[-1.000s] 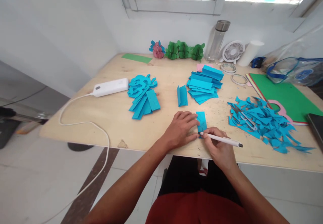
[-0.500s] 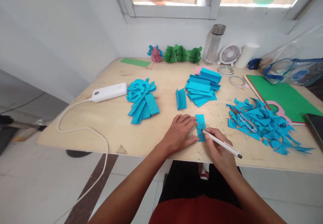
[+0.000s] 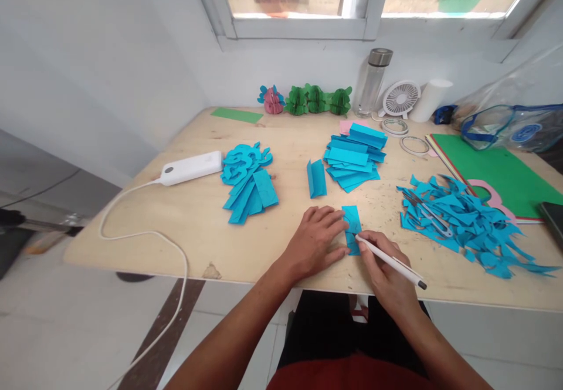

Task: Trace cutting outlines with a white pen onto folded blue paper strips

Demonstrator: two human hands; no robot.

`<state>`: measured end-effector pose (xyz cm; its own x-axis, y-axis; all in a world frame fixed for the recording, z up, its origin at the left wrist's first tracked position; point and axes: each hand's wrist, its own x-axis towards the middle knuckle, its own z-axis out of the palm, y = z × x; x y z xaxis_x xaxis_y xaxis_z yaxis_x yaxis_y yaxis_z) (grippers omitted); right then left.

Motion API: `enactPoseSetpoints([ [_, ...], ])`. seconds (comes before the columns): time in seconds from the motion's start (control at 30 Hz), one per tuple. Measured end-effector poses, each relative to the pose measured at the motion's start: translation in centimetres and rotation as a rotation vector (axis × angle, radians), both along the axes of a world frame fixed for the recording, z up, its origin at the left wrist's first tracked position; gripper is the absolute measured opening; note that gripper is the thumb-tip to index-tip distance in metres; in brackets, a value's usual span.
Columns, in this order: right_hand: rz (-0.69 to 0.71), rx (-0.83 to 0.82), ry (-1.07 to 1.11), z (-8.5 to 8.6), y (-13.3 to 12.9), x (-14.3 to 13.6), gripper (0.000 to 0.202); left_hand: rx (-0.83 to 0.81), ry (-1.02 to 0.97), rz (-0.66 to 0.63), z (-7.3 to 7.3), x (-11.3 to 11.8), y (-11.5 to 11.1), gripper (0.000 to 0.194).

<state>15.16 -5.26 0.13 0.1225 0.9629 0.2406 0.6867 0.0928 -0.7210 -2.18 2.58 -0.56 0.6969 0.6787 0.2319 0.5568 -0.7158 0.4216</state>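
While 1 white power bank (image 3: 191, 168) w/ 1 cable lies at the table's (image 3: 171, 231) L end, 1 fanned blue pile (image 3: 253, 196) sits just beside it. L hand (image 3: 314, 243) is flat, ungripping, fingertips at L edge of 1 blue strip (image 3: 350, 217), which lies near the front edge. Behind: 1 upright folded pc (image 3: 317, 179), 3 green paper balls (image 3: 315, 100), 1 blue stack (image 3: 349, 154), qty unclear. R hand (image 3: 393, 284) pinches 1 white pen (image 3: 393, 263), tip on the strip. Then 1 fan (image 3: 401, 98), 2 tape rolls (image 3: 414, 145), 1 scrap heap (image 3: 472, 217).

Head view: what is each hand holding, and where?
Right hand: a white pen, near its tip. Left hand: grips nothing, fingers against the blue strip's left edge.
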Motion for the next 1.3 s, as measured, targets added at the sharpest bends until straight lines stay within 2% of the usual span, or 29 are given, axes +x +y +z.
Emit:
enactPoseSetpoints([
  [0.27, 0.010, -0.011, 0.016, 0.1, 0.1, 0.1, 0.020, 0.013, -0.001, -0.001, -0.1, -0.1, 0.0, 0.031],
  [0.5, 0.048, -0.009, 0.058, 1.3, 2.4, 0.5, 0.023, 0.010, 0.000, -0.001, -0.1, -0.1, 0.0, 0.032],
  [0.77, 0.026, 0.040, -0.059, 0.4, 2.7, 0.3, 0.024, 0.026, 0.007, 0.004, -0.1, -0.1, -0.1, 0.033],
  [0.93, 0.034, 0.045, -0.085, 0.2, 2.7, 0.4, 0.024, 0.018, 0.050, -0.001, 0.5, 0.0, 0.0, 0.035],
  [1.13, 0.029, 0.057, -0.080, 0.3, 2.8, 0.3, 0.024, 0.037, 0.118, -0.073, 1.6, -0.4, 0.6, 0.036],
  [1.3, 0.025, 0.056, -0.082, 0.3, 2.8, 0.3, 0.023, 0.065, 0.109, -0.133, 1.4, -1.0, 1.3, 0.038],
])
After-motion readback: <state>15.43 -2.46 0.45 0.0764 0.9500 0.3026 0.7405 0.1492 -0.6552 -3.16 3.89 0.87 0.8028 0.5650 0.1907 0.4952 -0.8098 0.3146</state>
